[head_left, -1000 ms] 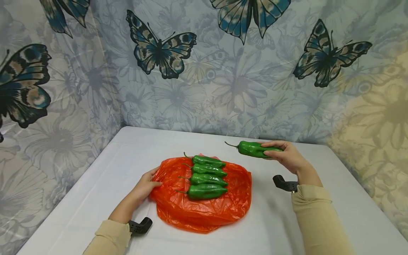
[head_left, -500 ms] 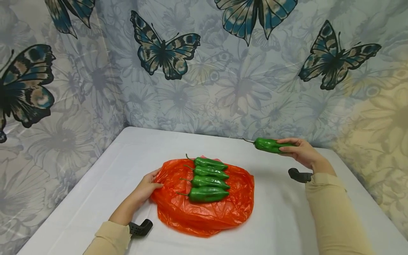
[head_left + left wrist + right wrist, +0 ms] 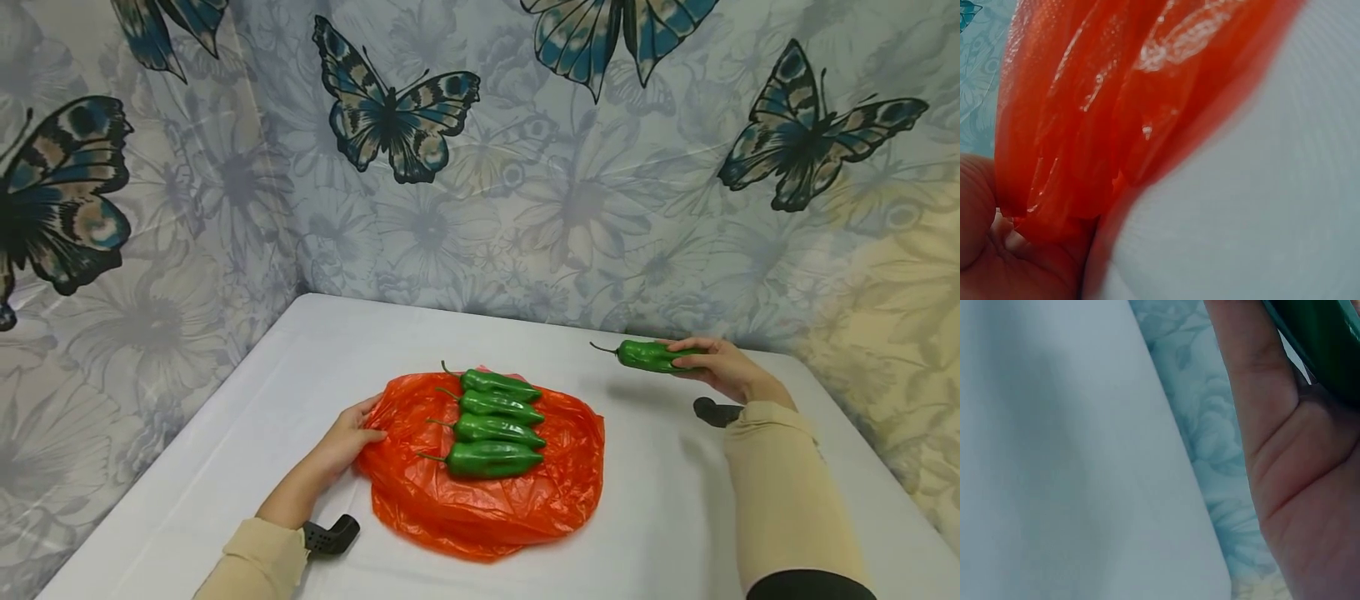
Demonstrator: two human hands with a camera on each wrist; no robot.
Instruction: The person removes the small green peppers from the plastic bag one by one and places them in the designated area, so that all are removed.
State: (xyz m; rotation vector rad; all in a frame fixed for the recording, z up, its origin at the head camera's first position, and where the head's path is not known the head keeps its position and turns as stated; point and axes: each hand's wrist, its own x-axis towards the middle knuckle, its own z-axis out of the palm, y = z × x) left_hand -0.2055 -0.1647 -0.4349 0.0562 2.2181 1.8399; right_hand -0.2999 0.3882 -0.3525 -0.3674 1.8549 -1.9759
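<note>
At the back right, my right hand [image 3: 720, 369] grips a green pepper [image 3: 649, 356] by its tip end, the stem pointing left; a shadow lies on the table below it. My left hand [image 3: 345, 437] pinches the left edge of a red plastic bag [image 3: 525, 517] between thumb and fingers. In the left wrist view the bag [image 3: 1097, 94] rises in folds from the hand. Several green peppers [image 3: 495, 459] lie side by side on the bag, stems to the left. In the right wrist view, the held pepper [image 3: 1329, 344] shows only partly beside the palm.
A white-covered table [image 3: 247, 392] stands against a patterned fabric backdrop [image 3: 435, 225] with butterflies, which meets its back edge. Black wrist mounts [image 3: 333, 535] sit on both forearms.
My right hand has carried the pepper to the right, away from the bag, and then slightly lower over the last half second. My left hand still holds the bag's edge.
</note>
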